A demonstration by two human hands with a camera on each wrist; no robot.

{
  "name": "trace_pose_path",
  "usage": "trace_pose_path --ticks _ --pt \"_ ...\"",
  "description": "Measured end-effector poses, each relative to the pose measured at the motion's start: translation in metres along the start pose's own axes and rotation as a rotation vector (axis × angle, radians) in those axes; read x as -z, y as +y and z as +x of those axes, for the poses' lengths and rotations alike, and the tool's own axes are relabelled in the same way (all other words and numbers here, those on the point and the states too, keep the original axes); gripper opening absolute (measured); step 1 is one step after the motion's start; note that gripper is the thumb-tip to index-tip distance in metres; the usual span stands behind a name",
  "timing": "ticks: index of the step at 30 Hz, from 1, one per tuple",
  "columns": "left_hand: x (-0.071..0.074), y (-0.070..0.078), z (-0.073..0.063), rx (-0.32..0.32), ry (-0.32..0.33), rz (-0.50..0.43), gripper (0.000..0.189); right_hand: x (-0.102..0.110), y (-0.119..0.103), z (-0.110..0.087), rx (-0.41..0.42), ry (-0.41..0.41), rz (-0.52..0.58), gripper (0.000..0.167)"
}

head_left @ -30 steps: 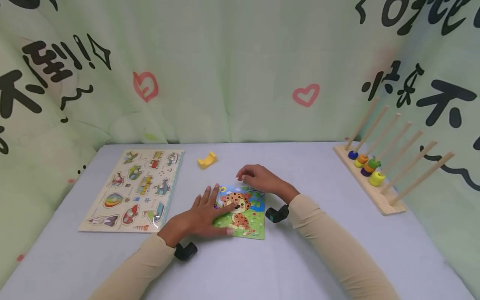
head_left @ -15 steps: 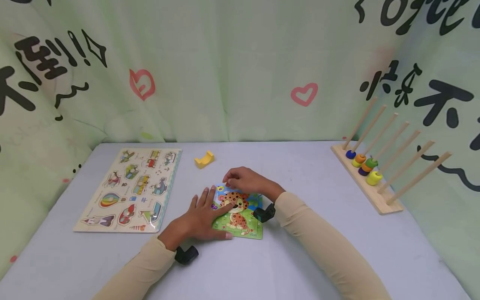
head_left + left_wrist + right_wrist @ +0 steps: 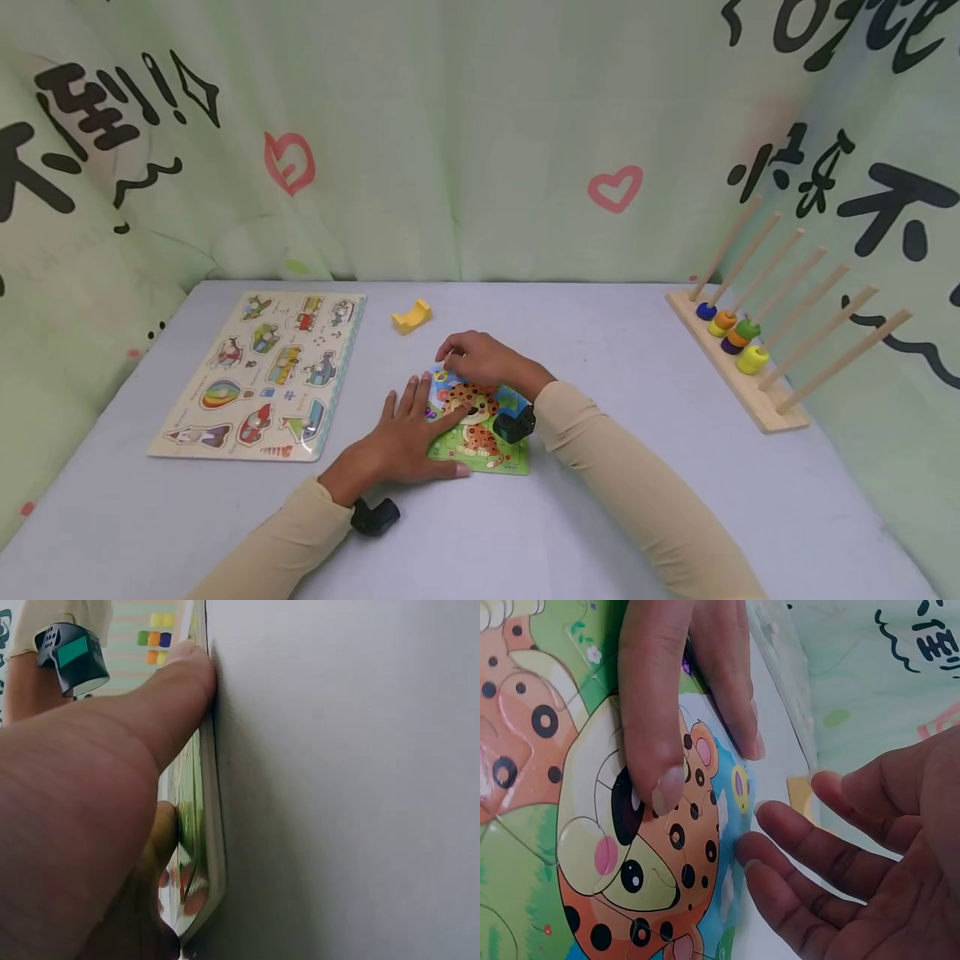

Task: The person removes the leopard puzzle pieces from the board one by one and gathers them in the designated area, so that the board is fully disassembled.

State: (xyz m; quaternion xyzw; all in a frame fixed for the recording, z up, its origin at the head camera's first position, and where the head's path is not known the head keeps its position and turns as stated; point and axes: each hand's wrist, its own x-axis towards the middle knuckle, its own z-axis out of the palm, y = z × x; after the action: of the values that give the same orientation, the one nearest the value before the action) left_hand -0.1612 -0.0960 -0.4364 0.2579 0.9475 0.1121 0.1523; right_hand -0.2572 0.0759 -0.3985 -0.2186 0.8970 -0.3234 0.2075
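A leopard jigsaw puzzle [image 3: 480,437] on a thin board lies flat on the table in front of me. My left hand [image 3: 405,446] rests on its left side with the fingers spread. The thumb [image 3: 184,679] lies along the near edge, and the index finger [image 3: 652,705] lies over the leopard's face. My right hand [image 3: 483,360] is at the puzzle's far edge, fingers loosely bent and holding nothing. In the right wrist view, the fingertips [image 3: 759,870] of that hand are at the edge, close to the blue sky part; whether they press it I cannot tell.
A larger wooden picture board [image 3: 255,383] lies to the left. A small yellow curved block [image 3: 412,317] sits beyond the puzzle. On the right stands a wooden peg rack [image 3: 783,412] with coloured beads on some pegs. A light green printed curtain [image 3: 450,150] hangs behind the table.
My right hand has moved left along the puzzle's far edge, from its right part toward the top left corner. The left hand has stayed on the puzzle. The view has shifted slightly.
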Motion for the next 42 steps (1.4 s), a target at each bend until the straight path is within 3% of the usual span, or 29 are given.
trace_pose_path --ticks 20,37,42 --pt "-0.002 -0.001 0.001 -0.002 0.007 -0.010 0.088 -0.004 -0.004 0.002 0.001 0.004 -0.060 0.024" --pt "-0.002 -0.002 -0.001 -0.012 0.010 -0.037 0.087 -0.007 0.013 0.003 0.108 -0.027 0.097 0.020" --pt "-0.001 -0.001 -0.001 -0.004 0.004 -0.038 0.087 -0.007 0.016 0.002 0.162 -0.056 0.115 0.027"
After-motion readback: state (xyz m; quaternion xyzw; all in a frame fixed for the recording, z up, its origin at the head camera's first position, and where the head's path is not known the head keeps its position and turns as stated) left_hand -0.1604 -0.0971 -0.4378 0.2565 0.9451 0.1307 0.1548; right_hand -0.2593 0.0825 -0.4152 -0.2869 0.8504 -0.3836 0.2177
